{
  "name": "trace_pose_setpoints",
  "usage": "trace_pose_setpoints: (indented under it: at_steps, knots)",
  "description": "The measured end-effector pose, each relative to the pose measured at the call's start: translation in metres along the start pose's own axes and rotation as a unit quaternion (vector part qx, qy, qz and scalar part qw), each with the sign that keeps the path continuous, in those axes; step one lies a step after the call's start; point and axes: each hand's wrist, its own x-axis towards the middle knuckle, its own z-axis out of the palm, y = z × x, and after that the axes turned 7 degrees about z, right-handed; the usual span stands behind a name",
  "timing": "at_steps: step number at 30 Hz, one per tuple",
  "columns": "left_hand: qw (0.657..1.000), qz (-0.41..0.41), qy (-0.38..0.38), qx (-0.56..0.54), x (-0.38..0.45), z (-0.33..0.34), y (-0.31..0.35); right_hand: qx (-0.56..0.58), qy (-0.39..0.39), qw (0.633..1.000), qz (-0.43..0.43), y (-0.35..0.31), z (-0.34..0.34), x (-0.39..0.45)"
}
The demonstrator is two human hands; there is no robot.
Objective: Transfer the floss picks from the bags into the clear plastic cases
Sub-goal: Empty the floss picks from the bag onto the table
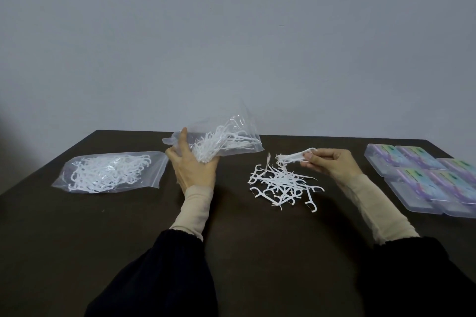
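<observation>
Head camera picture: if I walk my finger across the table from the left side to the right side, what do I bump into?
Full bag of floss picks lying flat → left hand gripping a lifted bag → loose pile of floss picks → right hand pinching a few picks → clear plastic cases.

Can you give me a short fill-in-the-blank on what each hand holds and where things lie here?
1. The left hand holds a clear ____ of floss picks above the table.
2. The right hand pinches a few floss picks above the loose ____.
3. The clear plastic cases lie at the table's ____ edge.

Missing words: bag; pile; right
</observation>
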Motion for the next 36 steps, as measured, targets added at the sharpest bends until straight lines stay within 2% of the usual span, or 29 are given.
trace_pose_setpoints:
  at_steps: [5, 9, 17, 21, 24, 29, 32, 34, 36]
  knots:
    - [1.000, 0.004, -0.005, 0.004, 0.000, 0.000, 0.001, -0.130, -0.023, 0.991, 0.023, 0.013, 0.003, 0.005]
    - [1.000, 0.003, -0.002, -0.002, 0.000, 0.001, 0.000, -0.339, -0.032, 0.940, -0.037, 0.016, 0.002, 0.008]
    - [1.000, 0.012, -0.002, 0.000, 0.001, 0.003, -0.003, -0.409, -0.050, 0.908, -0.081, 0.010, 0.001, 0.005]
    - [1.000, 0.021, -0.009, 0.002, 0.001, 0.004, -0.002, -0.377, -0.021, 0.919, -0.111, 0.009, 0.004, 0.001]
    - [0.999, 0.043, -0.016, 0.011, 0.000, 0.004, -0.001, -0.345, 0.004, 0.922, -0.174, 0.008, 0.010, -0.002]
    - [0.995, 0.088, -0.036, 0.027, -0.006, 0.006, 0.005, -0.255, -0.043, 0.937, -0.233, 0.000, 0.035, -0.009]
    - [0.992, 0.115, -0.043, 0.027, -0.010, 0.007, 0.008, -0.241, -0.057, 0.949, -0.195, 0.002, 0.050, -0.011]
    - [0.991, 0.124, -0.043, 0.024, -0.012, 0.007, 0.010, -0.226, -0.071, 0.961, -0.141, 0.002, 0.053, -0.013]
    - [0.990, 0.132, -0.042, 0.027, -0.012, 0.007, 0.012, -0.175, -0.119, 0.975, -0.072, 0.000, 0.053, -0.014]
